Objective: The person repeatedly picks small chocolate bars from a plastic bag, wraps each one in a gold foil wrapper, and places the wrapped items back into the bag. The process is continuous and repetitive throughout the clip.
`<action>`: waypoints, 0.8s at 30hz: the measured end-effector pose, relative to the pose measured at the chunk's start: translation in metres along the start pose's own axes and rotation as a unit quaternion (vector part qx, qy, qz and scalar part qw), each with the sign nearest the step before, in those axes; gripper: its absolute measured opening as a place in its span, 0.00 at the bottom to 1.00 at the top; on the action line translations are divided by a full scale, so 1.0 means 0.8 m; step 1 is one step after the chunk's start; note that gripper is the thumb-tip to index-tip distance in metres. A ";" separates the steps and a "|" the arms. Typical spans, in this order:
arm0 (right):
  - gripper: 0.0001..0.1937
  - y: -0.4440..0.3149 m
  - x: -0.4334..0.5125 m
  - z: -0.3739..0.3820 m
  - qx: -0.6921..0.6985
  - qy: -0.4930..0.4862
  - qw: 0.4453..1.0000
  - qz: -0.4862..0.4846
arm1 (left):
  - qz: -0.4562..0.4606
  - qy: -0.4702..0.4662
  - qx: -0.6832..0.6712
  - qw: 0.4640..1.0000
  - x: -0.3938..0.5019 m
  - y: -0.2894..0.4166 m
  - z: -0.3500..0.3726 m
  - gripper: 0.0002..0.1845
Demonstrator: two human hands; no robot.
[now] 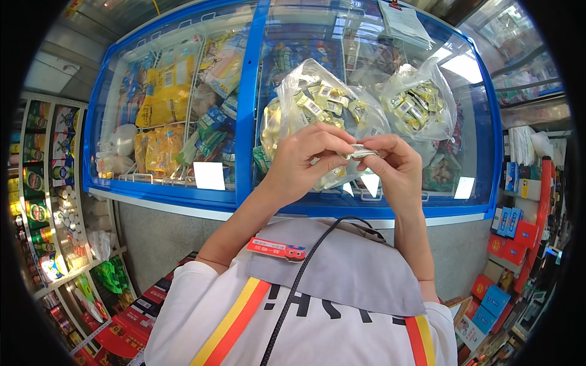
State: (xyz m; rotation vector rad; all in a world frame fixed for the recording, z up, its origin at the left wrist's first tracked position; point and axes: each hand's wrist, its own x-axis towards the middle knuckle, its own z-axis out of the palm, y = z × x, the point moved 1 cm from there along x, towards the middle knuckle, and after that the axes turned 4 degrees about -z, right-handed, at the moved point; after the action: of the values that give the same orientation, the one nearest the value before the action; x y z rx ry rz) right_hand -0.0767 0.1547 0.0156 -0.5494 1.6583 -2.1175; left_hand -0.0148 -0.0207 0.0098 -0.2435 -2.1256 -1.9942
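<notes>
Between the fingertips of my left hand point(311, 158) and my right hand point(389, 164) is one small wrapped packet point(361, 151) with a barcode on it. Both hands pinch it, one at each end. Just beyond them, a clear plastic bag point(293, 78) lies spread on the glass freezer lid point(320, 196), with many similar yellow-green packets point(327, 98) in it. A second clear plastic bag point(446, 114) of the same kind of packets point(414, 107) sits to its right. My hands hide part of the nearer bag.
Through the blue-framed chest freezer's point(247, 105) left pane show yellow food bags point(167, 91) and wire baskets point(137, 177). Papers point(405, 23) lie at its far edge. Shelves of packaged goods point(39, 183) stand left; red and blue boxes point(496, 302) are stacked right.
</notes>
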 end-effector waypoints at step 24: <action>0.02 0.006 -0.010 0.011 -0.040 0.061 0.996 -0.057 | -0.101 0.045 -0.143 0.984 -0.008 0.000 0.011 0.11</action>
State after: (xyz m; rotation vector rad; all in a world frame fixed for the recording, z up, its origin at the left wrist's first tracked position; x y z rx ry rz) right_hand -0.0646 0.1505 0.0125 -0.5623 1.8256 -2.2127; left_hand -0.0094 -0.0117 0.0076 0.0186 -1.8701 -2.3765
